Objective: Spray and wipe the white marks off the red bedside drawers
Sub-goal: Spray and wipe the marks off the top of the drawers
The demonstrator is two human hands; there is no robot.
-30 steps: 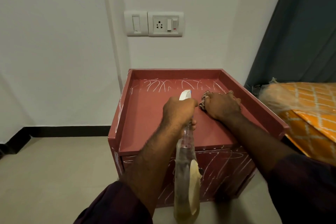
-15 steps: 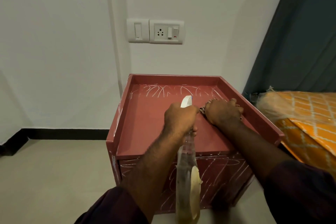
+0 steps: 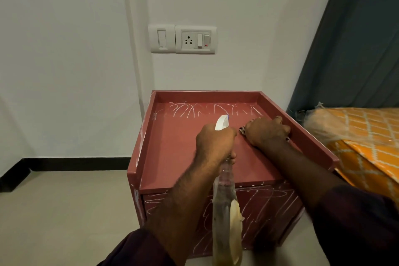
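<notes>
Red drawers (image 3: 172, 157) stand against the wall, bed (image 3: 367, 136) just to the right. Spray bottle (image 3: 224, 211) hangs over the front edge, nozzle aimed at the back. Left hand (image 3: 213, 142) grips its neck. Right hand (image 3: 266, 130) holds the cloth (image 3: 242, 130) down on the top, by the right rim. White marks (image 3: 194, 110) along the back strip and across the drawer front.

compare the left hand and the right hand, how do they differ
Left hand grips the spray bottle; right hand holds a cloth against the red drawers. Left hand sits mid-top; right hand is beside the right rim. Both reach over the drawers' top.
</notes>
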